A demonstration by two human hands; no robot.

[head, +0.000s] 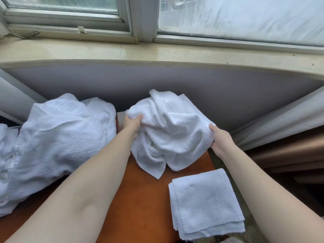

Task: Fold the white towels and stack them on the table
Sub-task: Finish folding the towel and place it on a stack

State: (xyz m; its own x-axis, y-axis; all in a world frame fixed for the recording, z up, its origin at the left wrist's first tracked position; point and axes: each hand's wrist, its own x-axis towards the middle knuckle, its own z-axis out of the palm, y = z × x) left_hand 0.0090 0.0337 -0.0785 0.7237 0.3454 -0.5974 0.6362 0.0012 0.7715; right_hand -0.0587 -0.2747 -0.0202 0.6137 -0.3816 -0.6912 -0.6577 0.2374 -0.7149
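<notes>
Surface: an orange-brown worktop [140, 199] runs from the lower left toward the right, set against a grey wall panel [157, 81] beneath a pale window sill [157, 51]. Above the sill stand white-framed windows [70, 16]; the right pane appears covered with white sheeting. Pale curtain fabric [280, 121] hangs at the right edge, and a similar pale fold shows at the far left.

Left: a large heap of unfolded white towels [57, 137] lies crumpled over the left part of the worktop, spilling off the left side of the frame.

Centre: the left hand [132, 124] grasps the upper left edge of a crumpled white towel [168, 134], fingers curled into the cloth. This towel is bunched between the two hands near the far edge of the worktop, its lower corner drooping onto the surface.

Right of centre: the right hand [220, 137] grips the towel's right edge, thumb on top and fingers hidden behind the fabric.

Lower right: a folded white towel [205, 204] lies flat at the near right corner of the worktop, apart from both hands, its layered edges visible along the bottom
</notes>
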